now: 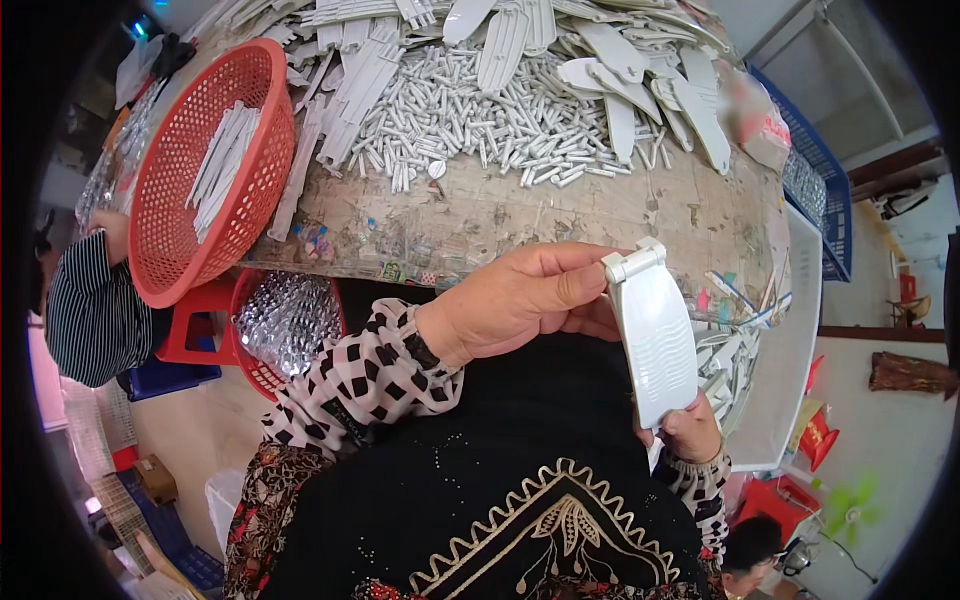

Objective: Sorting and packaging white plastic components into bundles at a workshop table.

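A glossy white plastic piece (660, 345), long and rounded with wavy ridges on its face, is held up over my lap. At its upper end sits a white hinge-like bar (636, 260). My left hand (530, 295) pinches it by the upper left edge, just under that bar. Around its lower end closes my right hand (692, 430), with the thumb on the front. The fingers behind the piece are partly hidden. On the table beyond lie small white cylindrical pins (470, 115) in a heap and flat white plastic panels (505, 50).
A red plastic basket (275, 150) with white strips leans at the table's left. Below it, another basket holds shiny silvery parts (288, 320). A white bin (785, 350) with white pieces stands to the right, near a blue crate (840, 240). A co-worker's striped sleeve (95, 305) shows at left.
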`<state>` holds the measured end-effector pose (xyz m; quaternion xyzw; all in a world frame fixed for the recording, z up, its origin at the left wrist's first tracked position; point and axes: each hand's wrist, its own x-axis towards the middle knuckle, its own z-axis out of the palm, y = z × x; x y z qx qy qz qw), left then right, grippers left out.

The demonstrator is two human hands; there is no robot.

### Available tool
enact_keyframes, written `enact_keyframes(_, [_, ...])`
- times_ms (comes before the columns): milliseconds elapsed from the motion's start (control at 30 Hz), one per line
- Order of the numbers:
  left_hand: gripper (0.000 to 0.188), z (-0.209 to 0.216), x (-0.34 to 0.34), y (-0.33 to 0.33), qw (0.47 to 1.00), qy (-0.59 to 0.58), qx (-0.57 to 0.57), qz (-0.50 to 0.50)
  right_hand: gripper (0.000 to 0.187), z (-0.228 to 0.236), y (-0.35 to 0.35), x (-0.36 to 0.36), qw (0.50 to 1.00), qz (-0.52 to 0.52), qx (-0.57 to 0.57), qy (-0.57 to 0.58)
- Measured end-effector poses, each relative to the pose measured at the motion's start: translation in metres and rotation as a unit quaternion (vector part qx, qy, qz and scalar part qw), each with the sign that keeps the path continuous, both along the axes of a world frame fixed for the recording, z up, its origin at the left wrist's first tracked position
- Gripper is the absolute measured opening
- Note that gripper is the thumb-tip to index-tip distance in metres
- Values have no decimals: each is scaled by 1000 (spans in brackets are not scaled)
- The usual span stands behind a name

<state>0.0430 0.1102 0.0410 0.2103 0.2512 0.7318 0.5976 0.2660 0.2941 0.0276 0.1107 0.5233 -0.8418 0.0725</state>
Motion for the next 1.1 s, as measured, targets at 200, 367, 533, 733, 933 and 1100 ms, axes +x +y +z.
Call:
enact_keyframes(200, [46, -5, 2, 3, 999, 2, 24, -26, 37, 6, 1, 4, 995, 34, 92, -17])
enact_keyframes(367, [52, -7, 6, 5, 997, -60, 26, -37, 36, 18, -3, 0, 961, 15, 274, 15])
enact_keyframes(533, [60, -19, 6, 7, 992, -99, 44, -58, 34, 29, -2, -2, 880, 39, 465, 87])
enact_keyframes(733, [67, -17, 6, 20, 995, -86, 7, -43, 34, 26, -1, 3, 899, -44, 435, 38])
enact_keyframes(933, [61, -37, -1, 11, 996, -36, -73, -46, 16, 28, 65, 4, 754, -514, 401, 74])
enact_keyframes(1100, [57, -41, -7, 3, 996, -16, -87, -29, 25, -22, 128, 12, 323, -274, 904, 52])
